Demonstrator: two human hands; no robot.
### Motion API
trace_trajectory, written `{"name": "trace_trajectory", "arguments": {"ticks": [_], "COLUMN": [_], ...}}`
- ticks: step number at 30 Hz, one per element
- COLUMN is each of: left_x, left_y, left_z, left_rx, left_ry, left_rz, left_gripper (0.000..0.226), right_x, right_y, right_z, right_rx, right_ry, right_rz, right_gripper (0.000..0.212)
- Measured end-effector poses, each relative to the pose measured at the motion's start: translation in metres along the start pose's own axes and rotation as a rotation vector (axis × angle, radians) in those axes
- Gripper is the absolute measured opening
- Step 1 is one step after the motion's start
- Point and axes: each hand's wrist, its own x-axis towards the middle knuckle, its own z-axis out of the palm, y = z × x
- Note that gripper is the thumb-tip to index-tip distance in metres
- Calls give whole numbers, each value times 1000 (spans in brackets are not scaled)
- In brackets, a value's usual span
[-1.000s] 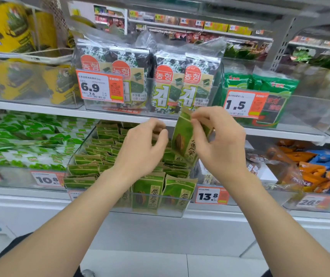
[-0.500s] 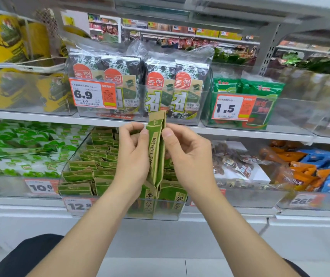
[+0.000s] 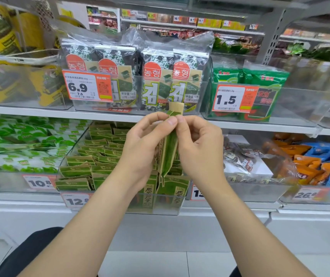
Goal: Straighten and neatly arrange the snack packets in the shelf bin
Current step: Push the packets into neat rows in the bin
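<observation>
Packet: a green-and-tan packet (image 3: 169,154) stands upright and edge-on to the camera, above the front right part of the bin (image 3: 120,211). Its print cannot be read from this angle. Its lower tip reaches the front packets (image 3: 177,191), and whether it touches them cannot be told.
Left hand: the left hand (image 3: 140,148) pinches the packet's top between thumb and forefinger. The other fingers curl behind the packet and are mostly hidden.
Right hand: the right hand (image 3: 198,148) pinches the same top from the other side, its fingertips meeting the left's. The rest of its fingers are curled in and hold nothing else.
Bin: clear plastic, on the lower shelf (image 3: 30,196), with its front wall past the shelf's front edge. Its right wall is hidden behind the right wrist.
Rows: the rows (image 3: 98,154) of green packets fill the bin's left side from front to back. The middle is covered by the hands.
Front packets: these stand upright against the front wall at the right corner.
Tag: a price tag (image 3: 76,200) at the bin's front left corner reads 12.8. Anything after that is cut off by the left forearm.
Neighbours: the bins to either side are blurred, and their packs are hard to make out.
</observation>
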Motion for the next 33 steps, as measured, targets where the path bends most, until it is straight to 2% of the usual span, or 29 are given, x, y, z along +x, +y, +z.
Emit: {"name": "trace_trajectory", "arguments": {"ticks": [4,7,13,16,18,20,23,26,29,33], "left_x": [-3,-7,-13,-14,-15,-16,-17,-18,-21,-23], "left_y": [5,6,13,18,22,24,23,21,16,20], "left_z": [0,-4,-8,-10,-11,-11,-12,-15,-24,-34], "left_rx": [-67,-115,-139,-208,-236,-242,-179,-39,73,139], "left_ry": [-18,-13,13,40,31,28,25,-39,-142,-193], "left_rz": [-58,-101,-72,-47,-35,-29,-39,-32,-69,-73], "left_gripper": [22,24,30,53,65,67,62,34,52,68], "right_x": [-7,-9,-9,-9,-9,-11,-15,-17,-18,-15], "right_y": [-7,-10,-15,-11,-5,-4,-9,-12,-12,-7], "right_z": [-2,-3,-4,-8,-11,-11,-7,-4,-5,-6], "right_rx": [-135,-140,171,130,92,132,164,86,-8,1], "right_ry": [5,-12,-60,-251,-412,-496,-381,-216,-174,-228], "right_rz": [-76,-128,-1,31,106,211,190,91,57,64], "right_gripper": [29,28,26,19,33,43,36,33,37,37]}}
